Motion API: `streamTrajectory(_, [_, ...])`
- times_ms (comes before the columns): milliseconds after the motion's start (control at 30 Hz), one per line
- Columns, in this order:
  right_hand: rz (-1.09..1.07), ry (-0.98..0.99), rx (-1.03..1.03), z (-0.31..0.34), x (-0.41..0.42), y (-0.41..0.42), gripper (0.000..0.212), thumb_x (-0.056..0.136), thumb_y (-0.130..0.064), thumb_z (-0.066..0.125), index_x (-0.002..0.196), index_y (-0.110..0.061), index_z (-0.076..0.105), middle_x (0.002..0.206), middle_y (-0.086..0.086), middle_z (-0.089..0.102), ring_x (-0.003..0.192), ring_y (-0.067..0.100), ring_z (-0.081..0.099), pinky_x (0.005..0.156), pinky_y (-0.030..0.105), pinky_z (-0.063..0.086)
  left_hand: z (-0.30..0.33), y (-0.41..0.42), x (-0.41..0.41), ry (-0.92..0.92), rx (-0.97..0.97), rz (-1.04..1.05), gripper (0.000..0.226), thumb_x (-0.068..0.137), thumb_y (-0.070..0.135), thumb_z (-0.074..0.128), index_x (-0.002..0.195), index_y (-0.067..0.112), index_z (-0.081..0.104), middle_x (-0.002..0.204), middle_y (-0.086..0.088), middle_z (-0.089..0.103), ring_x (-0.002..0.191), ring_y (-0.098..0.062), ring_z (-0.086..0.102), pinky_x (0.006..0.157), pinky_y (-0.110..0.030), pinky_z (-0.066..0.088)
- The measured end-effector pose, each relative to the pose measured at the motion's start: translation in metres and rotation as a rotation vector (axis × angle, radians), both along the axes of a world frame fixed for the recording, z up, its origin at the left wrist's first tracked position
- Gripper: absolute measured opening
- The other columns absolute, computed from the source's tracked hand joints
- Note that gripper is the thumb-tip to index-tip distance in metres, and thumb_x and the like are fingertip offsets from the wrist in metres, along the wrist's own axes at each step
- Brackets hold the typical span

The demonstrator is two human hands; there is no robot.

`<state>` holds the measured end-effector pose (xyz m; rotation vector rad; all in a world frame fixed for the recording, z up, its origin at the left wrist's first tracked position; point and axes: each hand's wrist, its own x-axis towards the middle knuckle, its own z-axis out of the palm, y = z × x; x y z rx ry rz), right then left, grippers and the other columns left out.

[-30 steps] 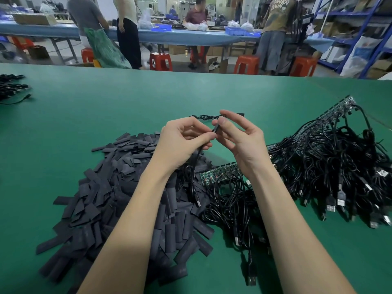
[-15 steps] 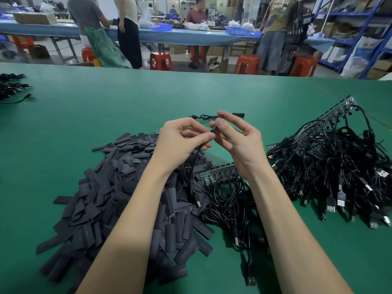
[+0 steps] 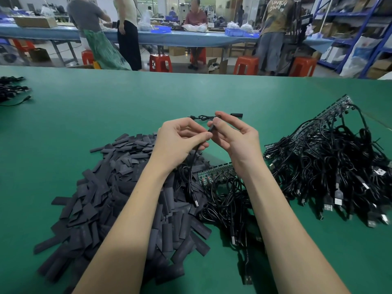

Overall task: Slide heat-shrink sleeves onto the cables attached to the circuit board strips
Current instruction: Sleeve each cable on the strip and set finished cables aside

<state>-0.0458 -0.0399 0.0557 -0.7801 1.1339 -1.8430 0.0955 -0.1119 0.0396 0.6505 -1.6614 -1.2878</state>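
Over the green table (image 3: 127,115), both hands' fingers (image 3: 201,135) (curled, tips nearly meeting) pinch one black cable (image 3: 194,154).

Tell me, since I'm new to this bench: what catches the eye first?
Two hands, left hand and right hand, pinch one black cable above the green table. A heap of dark sleeves lies left; tangled cables on circuit strips lie right.

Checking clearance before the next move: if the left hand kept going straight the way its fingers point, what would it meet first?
The left hand points rightward at the right hand, so it would likely meet the right hand's fingertips almost at once; both pinch the same black cable there. Depth is unclear from this single view.
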Motion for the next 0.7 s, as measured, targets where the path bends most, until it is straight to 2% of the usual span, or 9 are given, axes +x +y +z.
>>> streamTrajectory(267, [-0.004, -0.004, -0.005, -0.0001, 0.0004, -0.001, 0.02, 0.089, -0.002, 0.073, 0.108, -0.005, 0.072, 0.094, 0.017, 0.075, 0.079, 0.022, 0.07, 0.082, 0.029, 0.059, 0.0001, 0.001, -0.001, -0.007, -0.024, 0.023, 0.011, 0.082, 0.008, 0.083, 0.081, 0.01, 0.073, 0.074, -0.015, 0.076, 0.067, -0.023, 0.074, 0.07, -0.032, 0.063])
streamTrajectory(433, [-0.032, -0.03, -0.014, 0.0001, -0.0037, -0.0012, 0.018, 0.088, -0.004, 0.074, 0.106, -0.006, 0.073, 0.092, 0.015, 0.076, 0.079, 0.021, 0.071, 0.084, 0.031, 0.059, 0.0017, 0.0038, -0.0075, 0.014, -0.059, 0.025, 0.013, 0.082, 0.009, 0.084, 0.076, 0.016, 0.074, 0.073, -0.014, 0.075, 0.065, -0.022, 0.073, 0.072, -0.037, 0.063])
streamTrajectory(600, [-0.05, -0.058, 0.002, -0.0008, 0.002, -0.0007, 0.016, 0.088, -0.004, 0.074, 0.103, -0.009, 0.073, 0.088, 0.013, 0.075, 0.076, 0.021, 0.068, 0.075, 0.025, 0.058, -0.0006, 0.001, -0.006, -0.011, -0.065, 0.038, 0.011, 0.083, 0.012, 0.083, 0.08, 0.015, 0.073, 0.075, -0.011, 0.077, 0.07, -0.023, 0.075, 0.076, -0.04, 0.064])
streamTrajectory(700, [-0.122, -0.123, 0.007, -0.0005, 0.0043, -0.0022, 0.023, 0.087, -0.003, 0.075, 0.107, -0.012, 0.071, 0.087, 0.012, 0.074, 0.074, 0.022, 0.067, 0.071, 0.023, 0.058, -0.0001, -0.0051, -0.0021, -0.175, -0.1, 0.007, 0.01, 0.082, 0.023, 0.085, 0.089, 0.021, 0.077, 0.085, -0.001, 0.079, 0.083, -0.016, 0.076, 0.085, -0.034, 0.061])
